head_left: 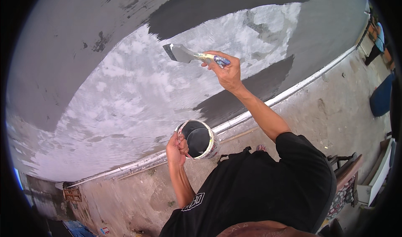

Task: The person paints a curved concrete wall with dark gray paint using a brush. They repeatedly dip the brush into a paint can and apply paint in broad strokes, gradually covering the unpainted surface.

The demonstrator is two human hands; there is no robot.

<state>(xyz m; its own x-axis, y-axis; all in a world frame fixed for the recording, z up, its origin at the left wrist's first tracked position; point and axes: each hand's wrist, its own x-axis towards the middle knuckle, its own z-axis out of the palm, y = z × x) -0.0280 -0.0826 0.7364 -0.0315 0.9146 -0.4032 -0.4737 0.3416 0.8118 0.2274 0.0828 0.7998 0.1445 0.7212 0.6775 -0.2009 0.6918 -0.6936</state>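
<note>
My right hand (226, 69) is closed around the handle of a wide paintbrush (181, 53), whose dark bristles point left toward the wall (125, 86). Whether the bristles touch the wall, I cannot tell. Lower down, my left hand (177, 148) grips the rim or handle of a paint bucket (212, 147), holding it in front of my body. Dark grey paint (198, 141) lies inside it. Fresh dark grey strokes (217, 6) run along the top of a patchy white and grey area, and another dark patch (247, 90) lies along its lower right.
A white strip (289, 92) runs along the foot of the wall, beside a concrete floor (318, 115). At the right stand a wooden seat (349, 170) and a white box-like thing (374, 182). Another person (377, 44) is at the far right. A small wooden frame (72, 194) sits at the lower left.
</note>
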